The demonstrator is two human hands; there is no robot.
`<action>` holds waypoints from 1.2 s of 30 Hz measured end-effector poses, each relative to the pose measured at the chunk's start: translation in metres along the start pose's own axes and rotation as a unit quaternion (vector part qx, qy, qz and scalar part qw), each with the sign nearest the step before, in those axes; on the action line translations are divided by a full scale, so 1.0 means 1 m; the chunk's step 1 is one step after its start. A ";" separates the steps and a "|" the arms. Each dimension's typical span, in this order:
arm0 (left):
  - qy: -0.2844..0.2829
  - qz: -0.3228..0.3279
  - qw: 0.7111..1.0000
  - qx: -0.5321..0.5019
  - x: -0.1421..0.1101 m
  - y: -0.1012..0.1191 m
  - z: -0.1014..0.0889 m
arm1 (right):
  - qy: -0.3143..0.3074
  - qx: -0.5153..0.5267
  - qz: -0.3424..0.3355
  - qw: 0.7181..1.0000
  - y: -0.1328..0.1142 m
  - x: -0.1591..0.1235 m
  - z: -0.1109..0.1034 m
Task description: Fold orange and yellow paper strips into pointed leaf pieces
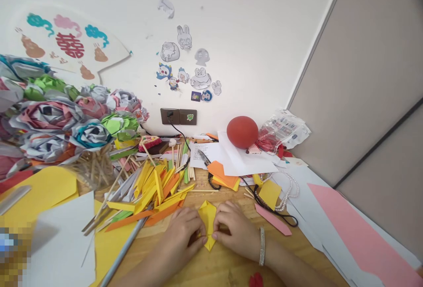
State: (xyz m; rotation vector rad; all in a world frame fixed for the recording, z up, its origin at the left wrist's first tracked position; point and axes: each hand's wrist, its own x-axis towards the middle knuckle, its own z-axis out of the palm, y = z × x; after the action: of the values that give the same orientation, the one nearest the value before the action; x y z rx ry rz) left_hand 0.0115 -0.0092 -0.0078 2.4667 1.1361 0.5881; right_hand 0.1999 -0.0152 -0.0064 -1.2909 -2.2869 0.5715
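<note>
A small piece of folded yellow paper lies on the wooden table, its corners pointing away from me and toward me. My left hand grips its left edge, thumb and fingers pinched near the lower part. From the other side my right hand pinches the right edge, its thumb close to the left thumb. A bracelet circles my right wrist. Just beyond my left hand is a pile of folded yellow and orange paper strips.
Paper flowers crowd the left. Behind the hands are scissors, orange paper and a red balloon. White and pink sheets lie right, with a black cord. White paper and a grey rod lie left.
</note>
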 end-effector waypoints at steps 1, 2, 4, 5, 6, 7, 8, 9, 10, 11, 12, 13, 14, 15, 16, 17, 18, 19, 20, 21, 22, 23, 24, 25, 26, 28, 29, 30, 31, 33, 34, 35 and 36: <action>0.005 -0.002 1.000 0.004 0.000 0.001 0.001 | 0.002 -0.007 0.004 1.000 -0.002 -0.001 0.001; 0.010 -0.004 1.000 0.008 0.000 0.002 0.002 | 0.005 -0.016 0.005 1.000 -0.003 -0.001 0.002; 0.020 -0.008 1.000 0.015 0.001 0.003 0.003 | 0.013 -0.036 0.006 0.999 -0.005 -0.003 0.006; 0.024 -0.008 0.999 0.019 0.001 0.004 0.004 | 0.019 -0.047 0.007 0.999 -0.005 -0.004 0.008; 0.028 -0.008 0.999 0.024 0.001 0.005 0.004 | 0.025 -0.058 0.009 0.998 -0.005 -0.004 0.010; 0.029 -0.009 0.999 0.029 0.001 0.006 0.005 | 0.032 -0.065 0.011 0.997 -0.005 -0.005 0.012; 0.028 -0.011 0.999 0.034 0.001 0.006 0.005 | 0.041 -0.068 0.013 0.997 -0.005 -0.005 0.013; 0.025 -0.015 0.999 0.038 0.001 0.007 0.005 | 0.051 -0.066 0.012 0.996 -0.004 -0.005 0.014; 0.020 -0.019 0.999 0.041 0.002 0.007 0.005 | 0.063 -0.063 0.004 0.996 -0.003 -0.005 0.013; 0.015 -0.024 0.999 0.041 0.002 0.007 0.005 | 0.072 -0.061 -0.014 0.995 -0.002 -0.005 0.011; 0.011 -0.028 0.999 0.040 0.002 0.007 0.005 | 0.073 -0.063 -0.047 0.994 -0.001 -0.006 0.009; 0.008 -0.032 0.999 0.038 0.002 0.007 0.005 | 0.064 -0.071 -0.095 0.991 -0.001 -0.007 0.006; 0.006 -0.036 0.999 0.035 0.002 0.007 0.004 | 0.047 -0.087 -0.151 0.984 0.000 -0.008 0.004; 0.003 -0.041 0.999 0.032 0.002 0.007 0.004 | 0.026 -0.107 -0.206 0.972 0.000 -0.010 0.001; 0.002 -0.045 0.999 0.030 0.002 0.008 0.004 | 0.005 -0.129 -0.251 0.959 -0.001 -0.011 0.000; 0.003 -0.049 0.998 0.030 0.002 0.008 0.005 | -0.010 -0.151 -0.281 0.948 -0.003 -0.013 -0.001; 0.005 -0.053 0.998 0.032 0.002 0.008 0.005 | -0.020 -0.171 -0.296 0.940 -0.004 -0.015 -0.002; 0.008 -0.055 0.998 0.035 0.001 0.008 0.005 | -0.026 -0.184 -0.301 0.935 -0.005 -0.016 -0.002; 0.009 -0.056 0.998 0.038 0.001 0.008 0.006 | -0.033 -0.191 -0.302 0.933 -0.006 -0.017 -0.002; 0.009 -0.056 0.998 0.041 0.002 0.008 0.006 | -0.037 -0.192 -0.303 0.933 -0.005 -0.017 -0.003; 0.007 -0.055 0.997 0.044 0.002 0.008 0.006 | -0.040 -0.191 -0.301 0.934 -0.004 -0.017 -0.005; 0.002 -0.053 0.997 0.047 0.002 0.009 0.005 | -0.038 -0.191 -0.295 0.936 -0.002 -0.016 -0.007; -0.002 -0.052 0.997 0.050 0.002 0.009 0.005 | -0.032 -0.194 -0.283 0.939 0.001 -0.015 -0.011; -0.004 -0.052 0.997 0.053 0.003 0.010 0.004 | -0.023 -0.203 -0.267 0.942 0.005 -0.014 -0.014; -0.005 -0.052 0.997 0.057 0.003 0.010 0.003 | -0.015 -0.216 -0.250 0.944 0.007 -0.014 -0.018; -0.004 -0.051 0.997 0.064 0.003 0.011 0.002 | -0.003 -0.245 -0.222 0.944 0.010 -0.013 -0.024; -0.002 -0.048 0.997 0.065 0.003 0.011 0.002 | 0.003 -0.255 -0.214 0.943 0.010 -0.014 -0.026; 0.000 -0.046 0.997 0.066 0.002 0.011 0.002 | 0.006 -0.256 -0.212 0.943 0.008 -0.014 -0.026; 0.002 -0.043 0.997 0.066 0.001 0.010 0.002 | 0.007 -0.250 -0.216 0.944 0.006 -0.015 -0.024; 0.013 -0.043 0.996 0.074 0.000 0.009 0.003 | -0.004 -0.214 -0.243 0.946 0.001 -0.017 -0.019; 0.022 -0.048 0.995 0.083 -0.001 0.008 0.003 | -0.018 -0.198 -0.262 0.944 -0.001 -0.017 -0.015; 0.032 -0.055 0.993 0.096 -0.002 0.007 0.003 | -0.031 -0.192 -0.275 0.942 -0.002 -0.017 -0.012; 0.042 -0.065 0.991 0.111 -0.003 0.006 0.003 | -0.045 -0.189 -0.282 0.940 -0.002 -0.018 -0.010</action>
State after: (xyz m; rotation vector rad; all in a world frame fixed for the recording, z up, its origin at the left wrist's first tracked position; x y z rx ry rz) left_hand 0.0155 -0.0157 -0.0083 2.5460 1.4540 0.5584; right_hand 0.2120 -0.0301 -0.0006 -0.6902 -2.7674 -0.0138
